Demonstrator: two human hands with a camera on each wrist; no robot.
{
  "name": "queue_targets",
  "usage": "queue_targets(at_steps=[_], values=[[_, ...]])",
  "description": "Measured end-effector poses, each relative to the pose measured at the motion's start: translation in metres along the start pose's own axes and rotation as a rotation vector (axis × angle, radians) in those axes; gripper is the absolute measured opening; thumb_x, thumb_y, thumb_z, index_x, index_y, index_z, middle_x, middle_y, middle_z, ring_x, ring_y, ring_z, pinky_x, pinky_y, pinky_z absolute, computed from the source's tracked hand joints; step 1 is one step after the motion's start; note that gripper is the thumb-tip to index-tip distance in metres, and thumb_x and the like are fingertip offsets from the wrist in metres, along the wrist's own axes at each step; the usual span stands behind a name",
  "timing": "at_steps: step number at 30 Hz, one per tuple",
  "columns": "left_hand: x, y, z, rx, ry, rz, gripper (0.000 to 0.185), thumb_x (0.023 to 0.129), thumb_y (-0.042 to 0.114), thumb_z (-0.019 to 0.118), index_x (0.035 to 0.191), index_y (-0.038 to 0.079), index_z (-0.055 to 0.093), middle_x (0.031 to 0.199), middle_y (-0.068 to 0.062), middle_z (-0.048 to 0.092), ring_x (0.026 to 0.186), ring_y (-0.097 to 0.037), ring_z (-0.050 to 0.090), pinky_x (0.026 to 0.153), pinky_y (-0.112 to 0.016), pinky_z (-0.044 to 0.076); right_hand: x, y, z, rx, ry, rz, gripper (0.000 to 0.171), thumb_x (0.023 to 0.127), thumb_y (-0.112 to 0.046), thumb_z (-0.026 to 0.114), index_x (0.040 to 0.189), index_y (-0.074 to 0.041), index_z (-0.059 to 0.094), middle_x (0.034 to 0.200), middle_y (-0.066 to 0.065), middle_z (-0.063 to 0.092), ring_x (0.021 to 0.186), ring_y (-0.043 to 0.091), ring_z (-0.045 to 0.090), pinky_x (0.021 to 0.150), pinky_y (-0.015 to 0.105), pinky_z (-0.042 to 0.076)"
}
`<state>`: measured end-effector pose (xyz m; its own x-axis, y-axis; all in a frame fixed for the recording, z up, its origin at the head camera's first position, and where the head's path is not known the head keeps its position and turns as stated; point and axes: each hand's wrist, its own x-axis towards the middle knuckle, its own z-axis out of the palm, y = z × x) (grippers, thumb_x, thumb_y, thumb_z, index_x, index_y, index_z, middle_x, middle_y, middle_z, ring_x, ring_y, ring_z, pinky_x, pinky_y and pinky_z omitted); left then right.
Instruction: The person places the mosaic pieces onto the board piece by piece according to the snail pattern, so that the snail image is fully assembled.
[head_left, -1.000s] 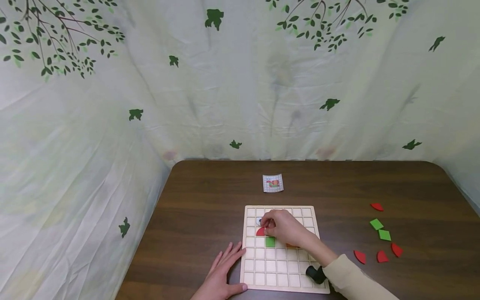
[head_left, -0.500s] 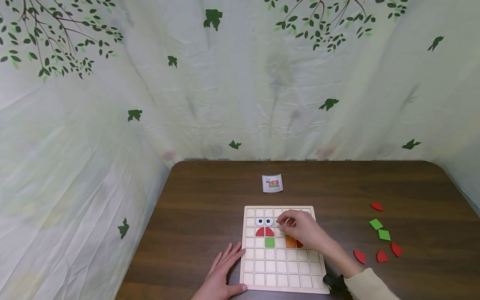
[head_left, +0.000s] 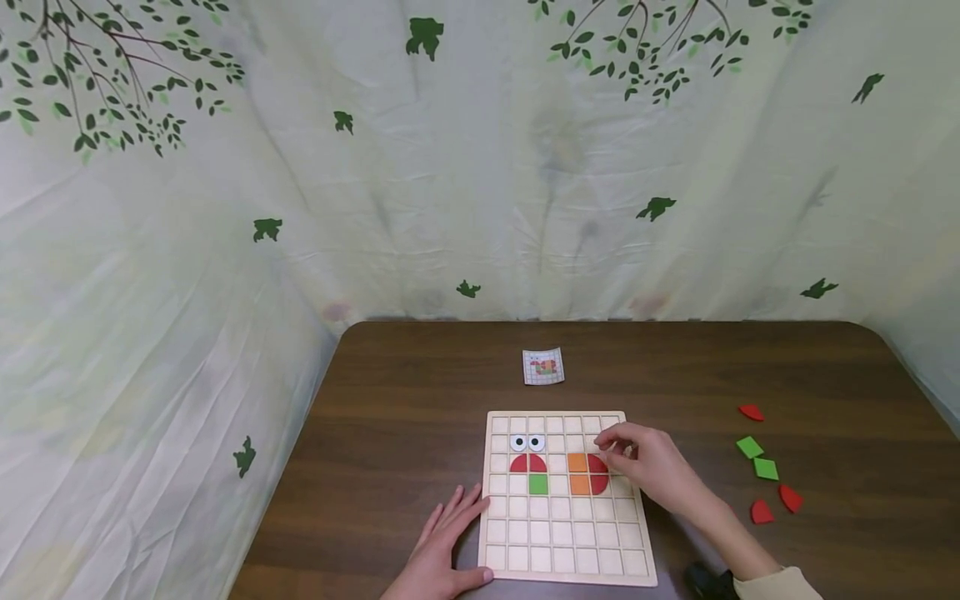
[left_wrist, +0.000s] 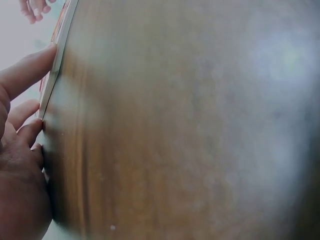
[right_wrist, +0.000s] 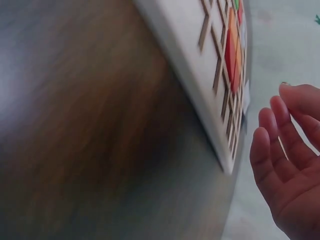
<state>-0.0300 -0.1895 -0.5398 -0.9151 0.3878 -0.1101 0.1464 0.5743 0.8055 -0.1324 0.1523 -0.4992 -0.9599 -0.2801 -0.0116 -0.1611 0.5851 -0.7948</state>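
Observation:
A wooden grid board [head_left: 566,533] lies on the brown table. In its upper rows sit two eye tiles [head_left: 527,442], a red half-disc [head_left: 528,463], a green square [head_left: 537,483], two orange squares [head_left: 577,473] and a red half-disc [head_left: 598,473]. My right hand [head_left: 622,452] hovers over the board's right side next to that red half-disc, fingers relaxed and holding nothing; the right wrist view shows the same loose hand [right_wrist: 287,150] beside the board [right_wrist: 212,95]. My left hand [head_left: 448,537] lies flat on the table, touching the board's left edge [left_wrist: 56,60].
Loose pieces lie on the table at the right: red ones [head_left: 752,412] [head_left: 791,497] [head_left: 762,512] and two green squares [head_left: 750,447] [head_left: 766,468]. A small pattern card [head_left: 543,367] lies behind the board. A leaf-printed cloth hangs behind and to the left.
My right hand has moved right from the eye tiles to the board's right side, uncovering the eyes, the red half-disc and the orange and red tiles. The left hand stayed put.

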Motion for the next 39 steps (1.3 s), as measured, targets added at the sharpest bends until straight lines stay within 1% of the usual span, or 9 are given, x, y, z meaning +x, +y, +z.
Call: queue_targets(at_steps=[4, 8, 10, 15, 21, 24, 30, 35, 39], values=[[0.000, -0.001, 0.000, 0.018, 0.011, 0.018, 0.081, 0.078, 0.035, 0.081, 0.148, 0.023, 0.044, 0.158, -0.002, 0.032, 0.148, -0.033, 0.014, 0.110, -0.028, -0.004, -0.010, 0.009, -0.010, -0.050, 0.042, -0.006, 0.018, 0.084, -0.006, 0.077, 0.099, -0.013, 0.072, 0.085, -0.007, 0.063, 0.075, 0.014, 0.055, 0.065, 0.026, 0.049], [0.000, -0.003, 0.001, 0.027, 0.009, 0.015, 0.082, 0.077, 0.036, 0.081, 0.149, 0.024, 0.044, 0.158, -0.002, 0.032, 0.148, -0.032, 0.014, 0.103, -0.010, -0.010, -0.019, 0.021, -0.020, -0.125, 0.095, -0.030, 0.021, 0.083, -0.008, 0.078, 0.102, -0.016, 0.072, 0.093, -0.008, 0.065, 0.075, 0.010, 0.055, 0.066, 0.026, 0.049], [0.000, -0.004, 0.002, 0.030, 0.007, 0.012, 0.082, 0.077, 0.036, 0.081, 0.149, 0.024, 0.044, 0.158, -0.001, 0.032, 0.148, -0.030, 0.014, 0.101, -0.008, -0.011, -0.024, 0.028, -0.026, -0.144, 0.106, -0.040, 0.024, 0.083, -0.009, 0.079, 0.103, -0.018, 0.072, 0.099, -0.008, 0.065, 0.074, 0.009, 0.056, 0.065, 0.026, 0.049], [0.001, -0.005, 0.002, 0.052, 0.011, 0.030, 0.082, 0.076, 0.033, 0.081, 0.149, 0.022, 0.044, 0.158, -0.001, 0.032, 0.148, -0.030, 0.015, 0.103, -0.009, -0.010, -0.034, 0.045, -0.041, -0.139, 0.117, -0.034, 0.029, 0.083, -0.010, 0.078, 0.108, -0.021, 0.070, 0.105, -0.007, 0.066, 0.076, 0.009, 0.061, 0.067, 0.026, 0.052], [0.000, -0.005, 0.003, 0.048, 0.009, 0.024, 0.082, 0.077, 0.033, 0.081, 0.149, 0.023, 0.043, 0.158, -0.001, 0.032, 0.148, -0.029, 0.014, 0.103, -0.009, -0.010, -0.047, 0.058, -0.062, -0.099, 0.117, 0.009, 0.028, 0.087, -0.016, 0.076, 0.114, -0.018, 0.068, 0.108, 0.000, 0.067, 0.080, 0.011, 0.066, 0.068, 0.027, 0.053], [0.000, -0.005, 0.002, 0.049, 0.008, 0.024, 0.083, 0.076, 0.032, 0.081, 0.149, 0.022, 0.043, 0.158, -0.001, 0.032, 0.148, -0.030, 0.014, 0.103, -0.009, -0.010, -0.054, 0.061, -0.073, -0.131, 0.130, 0.031, 0.028, 0.089, -0.021, 0.075, 0.115, -0.020, 0.068, 0.109, 0.001, 0.068, 0.082, 0.014, 0.066, 0.068, 0.029, 0.051], [0.000, -0.002, 0.001, 0.023, -0.004, 0.011, 0.082, 0.077, 0.034, 0.081, 0.150, 0.022, 0.043, 0.159, -0.002, 0.031, 0.148, -0.032, 0.013, 0.102, -0.009, -0.011, -0.064, 0.072, -0.090, -0.220, 0.206, 0.070, 0.031, 0.090, -0.025, 0.073, 0.120, -0.018, 0.068, 0.114, 0.009, 0.069, 0.088, 0.026, 0.066, 0.064, 0.034, 0.048], [-0.001, 0.000, 0.000, 0.021, 0.008, 0.016, 0.082, 0.077, 0.034, 0.081, 0.149, 0.023, 0.043, 0.158, -0.002, 0.032, 0.148, -0.033, 0.014, 0.103, -0.011, -0.010, -0.071, 0.088, -0.101, -0.237, 0.277, 0.092, 0.035, 0.091, -0.028, 0.071, 0.124, -0.017, 0.068, 0.115, 0.011, 0.069, 0.089, 0.025, 0.065, 0.064, 0.032, 0.047], [-0.001, 0.001, 0.000, 0.040, 0.021, 0.043, 0.082, 0.077, 0.032, 0.082, 0.149, 0.020, 0.044, 0.158, -0.003, 0.033, 0.147, -0.034, 0.016, 0.104, -0.013, -0.008, -0.074, 0.100, -0.110, -0.222, 0.236, 0.095, 0.036, 0.093, -0.029, 0.069, 0.126, -0.016, 0.066, 0.126, 0.015, 0.063, 0.107, 0.038, 0.059, 0.076, 0.050, 0.048]])
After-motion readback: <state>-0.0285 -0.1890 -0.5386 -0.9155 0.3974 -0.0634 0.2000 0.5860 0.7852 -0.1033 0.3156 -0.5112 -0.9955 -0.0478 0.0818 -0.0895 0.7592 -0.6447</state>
